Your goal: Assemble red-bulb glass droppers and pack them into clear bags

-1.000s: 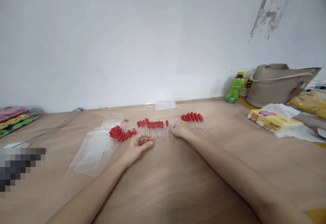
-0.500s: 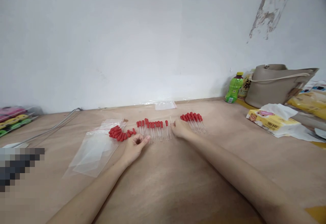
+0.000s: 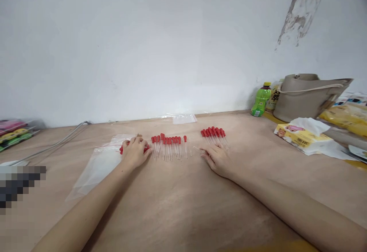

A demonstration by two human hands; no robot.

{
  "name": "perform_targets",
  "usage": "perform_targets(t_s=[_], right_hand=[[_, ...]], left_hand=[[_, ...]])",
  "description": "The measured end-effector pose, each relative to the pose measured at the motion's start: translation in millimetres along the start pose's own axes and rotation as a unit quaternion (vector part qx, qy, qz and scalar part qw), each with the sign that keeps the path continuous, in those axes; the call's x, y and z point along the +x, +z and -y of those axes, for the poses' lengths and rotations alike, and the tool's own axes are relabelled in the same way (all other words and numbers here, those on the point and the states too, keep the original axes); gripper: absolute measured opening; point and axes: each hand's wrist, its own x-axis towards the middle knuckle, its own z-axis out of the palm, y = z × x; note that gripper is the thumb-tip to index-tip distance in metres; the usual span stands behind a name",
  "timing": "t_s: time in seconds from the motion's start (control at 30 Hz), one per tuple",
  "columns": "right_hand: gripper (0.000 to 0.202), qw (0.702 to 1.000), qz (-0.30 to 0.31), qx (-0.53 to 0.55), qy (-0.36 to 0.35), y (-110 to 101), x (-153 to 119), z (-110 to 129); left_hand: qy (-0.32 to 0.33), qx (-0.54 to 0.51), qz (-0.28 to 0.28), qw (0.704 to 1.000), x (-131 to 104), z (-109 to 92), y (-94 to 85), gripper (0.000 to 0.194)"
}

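My left hand [image 3: 133, 153] lies over a pile of red rubber bulbs [image 3: 147, 147], its thumb apart from the curled fingers; most of the pile is hidden beneath it. In my right hand [image 3: 218, 161], thumb and fingers pinch a thin clear glass dropper tube [image 3: 197, 149] that points left. Between the hands lies a row of glass droppers [image 3: 172, 149] with red bulbs at the far end. Beyond my right hand, a second bunch of red-bulbed droppers [image 3: 212, 132] lies slanted and close together.
Clear zip bags [image 3: 94, 168] lie under and left of the bulbs. A small clear bag [image 3: 184, 119] is near the wall. On the right stand a green bottle [image 3: 261, 100], a beige bag [image 3: 298, 99] and a tissue pack [image 3: 298, 135]. A grey cable [image 3: 61, 142] runs at left.
My left hand has moved left and away from me, onto the red bulbs. My right hand has moved right and nearer, carrying the glass tube, which now tilts toward flat.
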Motion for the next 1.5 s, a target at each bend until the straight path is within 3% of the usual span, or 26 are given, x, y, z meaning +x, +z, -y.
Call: perform_targets(t_s=[0.23,0.37,0.43,0.5,0.6,0.7,1.0,1.3,1.5], right_hand=[[0.023,1.0,0.008,0.009,0.008,0.8,0.5,0.0],[0.024,1.0,0.005,0.027,0.003,2.5,-1.2,-1.3],[0.023,0.999,-0.002,0.033,0.008,2.8,-1.5,-1.6],[0.022,0.999,-0.001,0.034,0.012,1.9,-1.4,-1.5],[0.021,0.999,0.021,0.033,-0.006,-2.6,-0.9,1.1],[0.02,0.998,0.045,0.039,-0.036,-7.4,-1.5,7.9],[0.016,0.993,0.068,0.075,-0.066,-5.3,-3.2,32.2],[0.015,0.992,0.055,0.103,-0.038,-4.8,-1.6,31.2],[0.014,0.994,0.052,0.09,-0.044,-6.1,-1.7,33.3]], left_hand=[[0.0,-0.008,-0.022,1.0,3.5,-2.9,4.1,0.025],[-0.058,-0.088,-0.092,0.99,-4.3,-12.2,-2.6,0.02],[-0.035,-0.158,-0.115,0.98,-14.2,-24.0,-9.6,0.018],[0.031,-0.237,-0.077,0.968,-27.1,-40.5,-16.8,0.017],[0.108,-0.288,0.027,0.951,-44.5,-67.8,-21.9,0.015],[0.13,-0.317,0.047,0.938,-51.1,-87.2,-18.1,0.024],[0.078,-0.423,0.028,0.903,-44.5,-98.8,-8.4,0.021],[0.05,-0.494,0.063,0.866,-47.9,-101.0,-6.8,0.02],[0.024,-0.506,0.102,0.856,-49.0,-105.1,-7.5,0.023]])
